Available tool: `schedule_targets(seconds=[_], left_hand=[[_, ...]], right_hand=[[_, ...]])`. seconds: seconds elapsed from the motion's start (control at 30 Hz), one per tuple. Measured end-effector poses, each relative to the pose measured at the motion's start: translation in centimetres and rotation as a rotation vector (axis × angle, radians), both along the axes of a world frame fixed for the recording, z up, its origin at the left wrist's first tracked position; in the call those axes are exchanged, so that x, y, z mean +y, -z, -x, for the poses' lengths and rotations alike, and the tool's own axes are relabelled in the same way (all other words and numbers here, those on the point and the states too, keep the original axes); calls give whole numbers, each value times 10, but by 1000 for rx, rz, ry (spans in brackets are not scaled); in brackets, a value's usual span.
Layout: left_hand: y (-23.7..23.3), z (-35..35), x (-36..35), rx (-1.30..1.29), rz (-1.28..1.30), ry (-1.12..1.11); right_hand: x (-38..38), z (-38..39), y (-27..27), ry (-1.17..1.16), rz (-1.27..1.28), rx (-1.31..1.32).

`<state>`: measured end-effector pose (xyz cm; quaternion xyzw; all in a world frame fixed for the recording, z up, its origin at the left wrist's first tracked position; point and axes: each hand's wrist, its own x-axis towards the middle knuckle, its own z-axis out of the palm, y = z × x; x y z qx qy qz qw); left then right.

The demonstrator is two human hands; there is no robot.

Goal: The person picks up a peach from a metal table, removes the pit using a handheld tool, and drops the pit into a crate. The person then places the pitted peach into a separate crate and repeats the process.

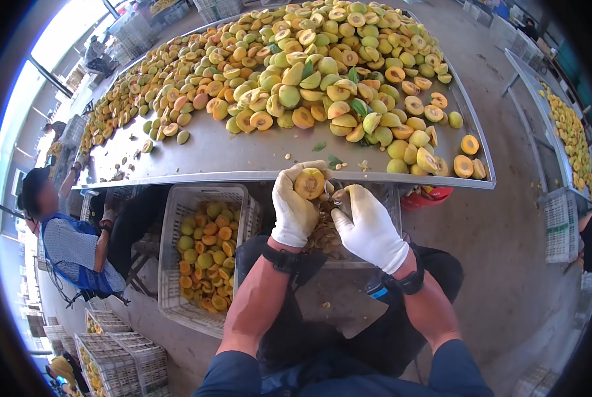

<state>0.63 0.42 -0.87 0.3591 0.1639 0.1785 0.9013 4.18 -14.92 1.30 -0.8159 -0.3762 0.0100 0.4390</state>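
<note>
My left hand (294, 206), in a white glove stained yellowish, is closed round a peach half (309, 183) with its cut face and pit area turned up. Close beside it, my gloved right hand (367, 221) pinches a small metal pitting tool (336, 193), mostly hidden by the fingers. The tool's end is near the fruit; whether it touches cannot be made out. Both hands are just in front of the metal table's (243, 159) near edge. Under them, brownish pits and scraps (325, 239) lie in a crate, partly covered by my hands.
A large heap of halved peaches (289, 92) covers much of the table. At my left stands a white crate (167, 264) of peach halves. A person in a blue apron (84, 251) sits further left. Stacked crates (120, 357) stand lower left; another fruit-laden table (537, 106) is at right.
</note>
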Motion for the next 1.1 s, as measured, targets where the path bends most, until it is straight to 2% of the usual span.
schedule_targets(seconds=[0.03, 0.07, 0.17, 0.3, 0.37, 0.47, 0.57, 0.63, 0.9, 0.97, 1.0, 1.07, 1.1], left_hand=[[0, 0, -1, 14, -91, -43], [-1, -1, -2, -1, 42, -21], [-3, -2, -8, -16, 34, -15], [-1, -4, -11, 39, -30, -82], [1, -3, -9, 30, 101, -31], [2, -2, -11, 14, 71, -36], [11, -2, -10, -24, 20, -42], [8, -1, -11, -24, 15, -54], [2, 3, -7, -3, 45, -64], [1, 9, -5, -49, -249, -2], [2, 9, -4, -46, -250, -1], [5, 6, -1, 85, -38, 46], [8, 5, 0, 92, -41, 50]], right_hand=[[2, 1, 4, 3, -18, -40], [4, 1, 8, 7, -19, -37], [10, 1, 14, 4, 29, -109], [16, 1, 12, -9, 68, -16], [18, 1, 12, -11, 96, 6], [21, 0, 15, -12, 105, 52], [22, 0, 18, -38, 91, 85], [24, 2, 17, -74, -17, 145], [25, 0, 17, -130, 44, 259], [24, 1, 16, -140, 100, 258], [24, 2, 16, -142, 148, 248], [23, 2, 18, -143, 193, 244], [23, 2, 20, -150, 193, 244]])
